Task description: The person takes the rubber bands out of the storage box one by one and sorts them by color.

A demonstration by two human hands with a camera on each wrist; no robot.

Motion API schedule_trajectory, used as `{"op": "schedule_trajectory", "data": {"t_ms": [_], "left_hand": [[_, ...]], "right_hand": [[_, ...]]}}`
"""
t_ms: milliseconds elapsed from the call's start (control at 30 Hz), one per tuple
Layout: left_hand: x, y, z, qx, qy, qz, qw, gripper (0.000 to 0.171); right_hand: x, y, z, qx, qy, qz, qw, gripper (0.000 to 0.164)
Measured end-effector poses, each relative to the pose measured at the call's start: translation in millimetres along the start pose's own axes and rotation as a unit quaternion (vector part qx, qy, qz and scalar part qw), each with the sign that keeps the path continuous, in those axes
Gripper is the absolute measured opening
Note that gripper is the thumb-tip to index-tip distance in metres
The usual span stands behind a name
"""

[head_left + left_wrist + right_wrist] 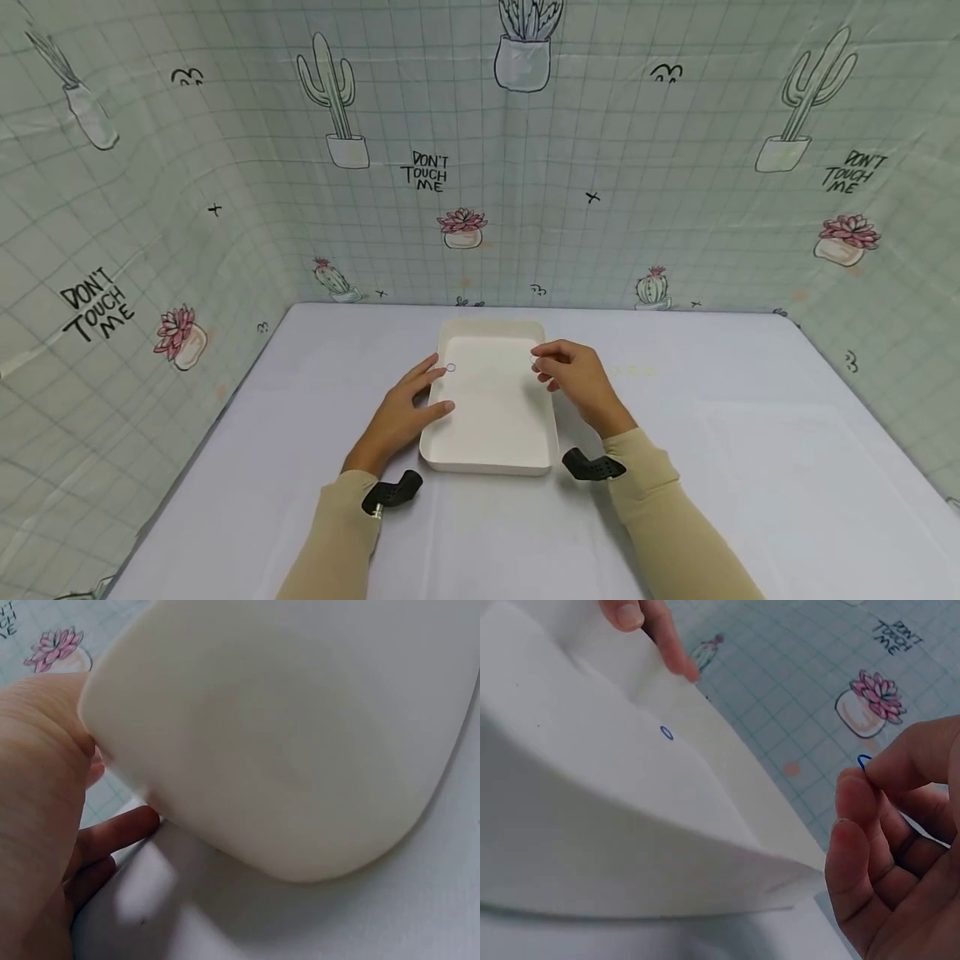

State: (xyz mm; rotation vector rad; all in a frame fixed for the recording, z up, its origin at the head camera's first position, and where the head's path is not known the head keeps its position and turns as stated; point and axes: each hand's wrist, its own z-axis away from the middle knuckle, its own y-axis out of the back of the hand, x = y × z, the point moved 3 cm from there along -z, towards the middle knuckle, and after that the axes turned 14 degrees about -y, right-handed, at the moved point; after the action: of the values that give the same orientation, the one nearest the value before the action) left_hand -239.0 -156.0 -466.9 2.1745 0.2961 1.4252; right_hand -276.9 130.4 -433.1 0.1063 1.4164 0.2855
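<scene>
A white rectangular tray lies before me on the white table. My left hand holds its left side, with the thumb and a finger over the rim; in the left wrist view, other fingers are against the tray's outside. One thin, small blue ring shows near the tray's left wall, also in the right wrist view. Above the tray's right rim, my right hand pinches another small blue ring between thumb and forefinger. Part of that ring is hidden by the fingertips.
White table surface extends on both sides of the tray. A grid-patterned cloth with cactus drawings hangs behind and at the sides. Dark wrist mounts sit at both sleeve cuffs. Faint yellowish marks lie right of the right hand.
</scene>
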Motion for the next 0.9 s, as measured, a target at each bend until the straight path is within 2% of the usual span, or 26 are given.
{"op": "schedule_trajectory", "data": {"t_ms": [200, 367, 567, 733, 900], "left_hand": [[-4.3, 1.7, 7.6, -0.005, 0.010, 0.003, 0.9999, 0.065], [-3.2, 1.9, 0.4, -0.005, -0.007, 0.000, 1.0000, 0.064], [-3.4, 0.8, 0.5, -0.007, 0.008, -0.003, 0.9999, 0.066], [-2.7, 0.2, -3.1, -0.009, -0.008, -0.009, 0.9999, 0.064], [-2.5, 2.7, -2.6, -0.007, -0.002, -0.006, 1.0000, 0.063]], "right_hand": [[10.5, 12.8, 5.8, -0.003, -0.001, 0.019, 1.000, 0.030], [9.2, 32.1, 4.2, 0.028, 0.012, 0.009, 1.000, 0.030], [15.6, 51.6, 4.5, 0.038, 0.002, 0.027, 0.999, 0.031], [21.2, 71.6, 9.2, 0.057, -0.008, 0.029, 0.998, 0.032], [26.2, 87.6, 11.4, 0.064, -0.016, 0.047, 0.997, 0.036]]}}
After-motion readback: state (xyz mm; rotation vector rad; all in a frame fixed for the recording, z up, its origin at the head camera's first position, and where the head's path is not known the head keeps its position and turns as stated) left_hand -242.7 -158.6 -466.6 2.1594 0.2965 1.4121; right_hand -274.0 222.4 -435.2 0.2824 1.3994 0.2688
